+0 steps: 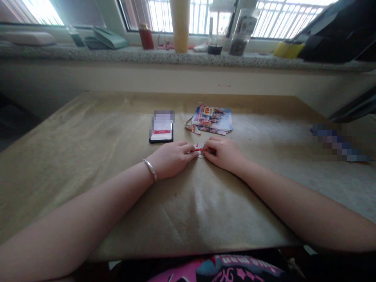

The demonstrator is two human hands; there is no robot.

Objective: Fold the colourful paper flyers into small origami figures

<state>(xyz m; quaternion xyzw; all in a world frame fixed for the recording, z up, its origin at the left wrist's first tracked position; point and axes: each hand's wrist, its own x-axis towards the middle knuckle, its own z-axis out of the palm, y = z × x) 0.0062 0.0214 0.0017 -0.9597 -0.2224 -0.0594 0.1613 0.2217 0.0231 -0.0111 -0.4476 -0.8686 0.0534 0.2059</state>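
Note:
My left hand (172, 158) and my right hand (223, 152) meet in the middle of the table (88, 156), which is covered in brown paper. Both are closed in a pinch on a small red-and-white paper piece (199, 146) held between the fingertips just above the tabletop. A silver bangle sits on my left wrist. Right behind the hands lie a stack of colourful printed leaflets (214, 119) and a small folded scrap of the same paper (193, 129). A phone (161, 131) with its screen lit lies flat to the left of the leaflets.
A stone window sill (117, 55) runs along the back with a yellow cylinder (180, 25), a red jar (146, 37), glass jars (241, 33) and a teal booklet (107, 39). A blurred object (337, 143) lies at the table's right.

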